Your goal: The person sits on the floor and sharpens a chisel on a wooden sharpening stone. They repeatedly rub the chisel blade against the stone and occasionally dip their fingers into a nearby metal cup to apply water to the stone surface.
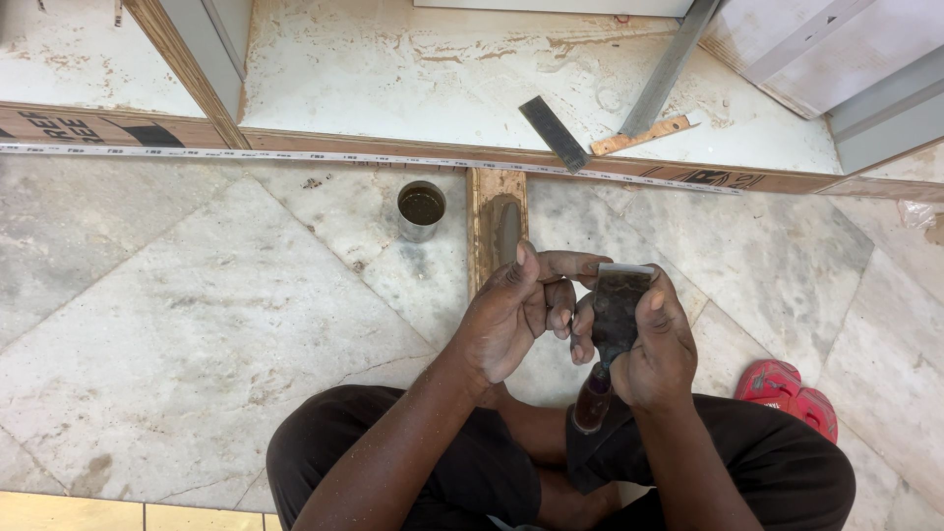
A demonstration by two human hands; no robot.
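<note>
You are seated on the marble floor [177, 324] with your knees drawn up, and the things lie before you along its far edge. Farthest left along that edge runs a long wooden strip [118, 130] with a pale tape line on its near side. Next to the right, a small metal tin [421, 208] stands upright on the floor, near the strip, with dark paste inside. Just right of the tin, a short wooden board [489, 221] lies at right angles to the strip and bears a grey smear of putty [506, 228] on its face.

Your left hand [511, 315] is over the near end of that board, curled loosely, thumb raised and forefinger stretched to the right so that its tip touches the top edge of the blade; it grips nothing. Your right hand [654, 349] is clenched around a putty knife [616, 313], the dark-stained blade pointing up and away from you, the brown handle sticking down out of the fist towards your lap.

Beyond the strip, a flat dark file [554, 134] and a grey metal bar [669, 67] lie at angles. At the right edge, beside your knee, sits a red sandal [787, 391].
</note>
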